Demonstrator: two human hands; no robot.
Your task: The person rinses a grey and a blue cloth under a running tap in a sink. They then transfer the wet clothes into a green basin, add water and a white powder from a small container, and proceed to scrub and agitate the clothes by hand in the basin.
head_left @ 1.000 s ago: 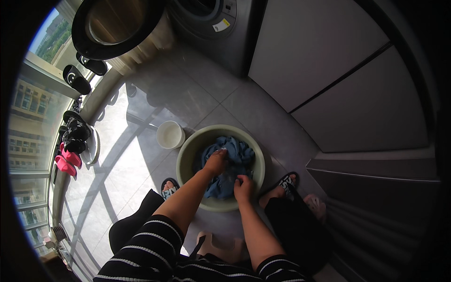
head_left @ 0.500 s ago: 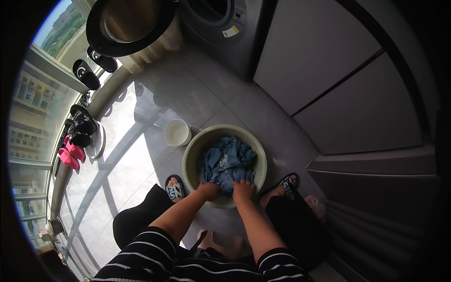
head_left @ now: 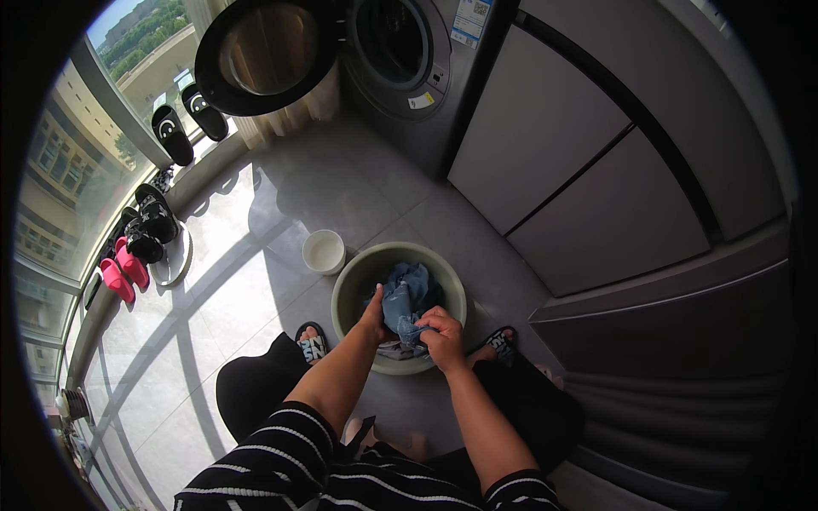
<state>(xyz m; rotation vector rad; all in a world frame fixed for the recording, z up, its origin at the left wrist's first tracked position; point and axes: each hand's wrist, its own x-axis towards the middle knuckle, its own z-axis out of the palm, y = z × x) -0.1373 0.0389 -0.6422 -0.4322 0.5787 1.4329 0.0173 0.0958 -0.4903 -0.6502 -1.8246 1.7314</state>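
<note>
A round olive-green basin (head_left: 342,298) stands on the floor between my feet. Inside it lies a bunched blue garment (head_left: 399,308), partly raised, with some greyish cloth (head_left: 394,350) below it. My right hand (head_left: 441,338) is closed on the garment's near right part, pinching a fold. On the other side, my left hand (head_left: 373,317) rests along the garment's left edge, its visible fingers stretched out and its palm turned toward the cloth. Part of that hand's grip side is hidden.
Behind the basin's left side sits a small white bucket (head_left: 325,252). A front-loading washing machine (head_left: 400,111) has its round door (head_left: 271,60) swung wide. Grey cabinet-like panels (head_left: 545,128) stand right. Black slippers (head_left: 172,136) and pink slippers (head_left: 118,279) line the window side.
Both hands have come up from pressing down in the basin. The right hand has taken a fold of the blue garment and part of it is lifted. The view has shifted slightly.
</note>
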